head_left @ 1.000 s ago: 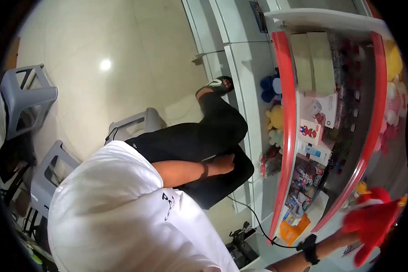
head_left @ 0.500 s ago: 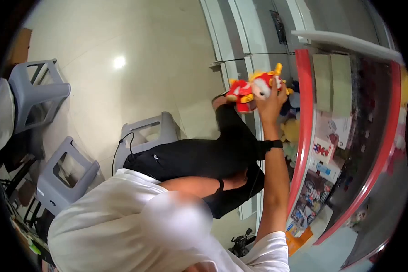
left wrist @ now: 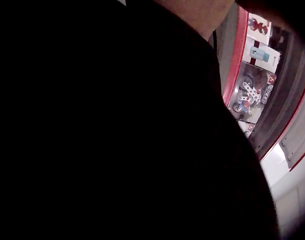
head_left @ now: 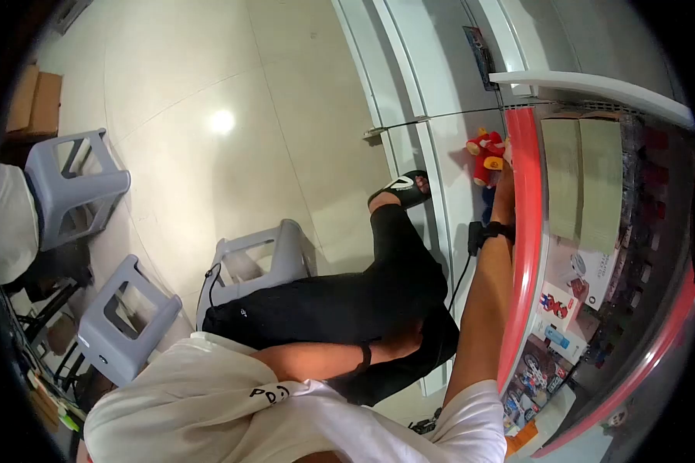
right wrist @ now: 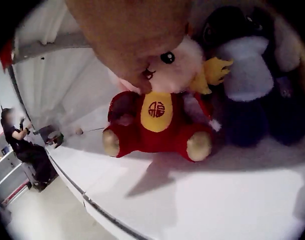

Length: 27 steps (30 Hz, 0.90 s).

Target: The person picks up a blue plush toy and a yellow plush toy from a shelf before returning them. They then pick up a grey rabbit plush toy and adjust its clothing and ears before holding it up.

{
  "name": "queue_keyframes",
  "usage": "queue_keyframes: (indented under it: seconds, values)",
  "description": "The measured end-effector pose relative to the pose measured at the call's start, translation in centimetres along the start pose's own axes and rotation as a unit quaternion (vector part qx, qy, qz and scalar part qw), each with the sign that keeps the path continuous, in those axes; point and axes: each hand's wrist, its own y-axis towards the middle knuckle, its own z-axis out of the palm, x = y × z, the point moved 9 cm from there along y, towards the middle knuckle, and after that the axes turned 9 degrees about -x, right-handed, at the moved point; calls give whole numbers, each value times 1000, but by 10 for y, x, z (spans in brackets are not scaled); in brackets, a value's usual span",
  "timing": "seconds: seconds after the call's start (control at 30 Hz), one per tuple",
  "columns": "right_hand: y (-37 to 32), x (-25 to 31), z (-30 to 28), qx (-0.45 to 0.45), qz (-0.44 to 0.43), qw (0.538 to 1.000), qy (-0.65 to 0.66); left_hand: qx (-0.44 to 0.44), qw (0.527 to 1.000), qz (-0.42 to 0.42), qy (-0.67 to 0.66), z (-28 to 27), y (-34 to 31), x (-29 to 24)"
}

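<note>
My right hand (right wrist: 135, 37) reaches down from above and grips the head of a plush toy (right wrist: 160, 125). The toy has a red body, a yellow belly patch with a round character on it, and pale feet. It sits upright at the white shelf surface (right wrist: 232, 185), close beside a dark blue plush (right wrist: 247, 95). In the head view the same hand is partly hidden behind the shelf's red edge (head_left: 525, 231). My left hand (head_left: 405, 342) rests on the black-clad thigh; in the left wrist view dark cloth covers most of the picture.
Boxed goods, including a toy motorcycle box (head_left: 531, 370) and pale green boxes (head_left: 579, 177), stand on the red-edged shelf. Grey stools (head_left: 259, 258) stand on the tiled floor. A person (right wrist: 25, 145) sits farther off. A black cable (head_left: 459, 285) hangs by the right wrist.
The right arm has carried the red plush from the lower right, over past the knee, down to the lower shelf. The left hand has stayed on the thigh.
</note>
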Motion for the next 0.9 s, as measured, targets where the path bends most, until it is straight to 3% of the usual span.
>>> queue_keyframes:
  seconds: [0.1, 0.17, 0.2, 0.27, 0.4, 0.47, 0.57, 0.9]
  values:
    - [-4, -18, 7, -1, 14, 1000, 7, 55, 997, -44, 20, -11, 6, -7]
    - [-8, -25, 7, -9, 19, 1000, 2, 174, 978, -112, -2, 4, 1, 0]
    - [-10, -28, 7, -14, 23, 1000, 1, 177, 978, -110, 1, 6, -1, 0]
    - [-13, -33, 9, -20, 29, 999, 0, 55, 998, -16, -32, -4, 2, -9]
    - [-13, -36, 15, -24, 40, 999, 2, 53, 997, -56, -23, -3, 1, -4]
    - [-14, -37, 14, -28, 44, 999, 4, 116, 992, -55, 8, 6, -3, -3]
    - [-15, -40, 14, -24, 50, 998, 2, 135, 988, -72, -16, 9, -7, -2]
    - [-27, -51, 12, -13, 68, 998, 11, 138, 986, -81, -48, 7, -5, -3]
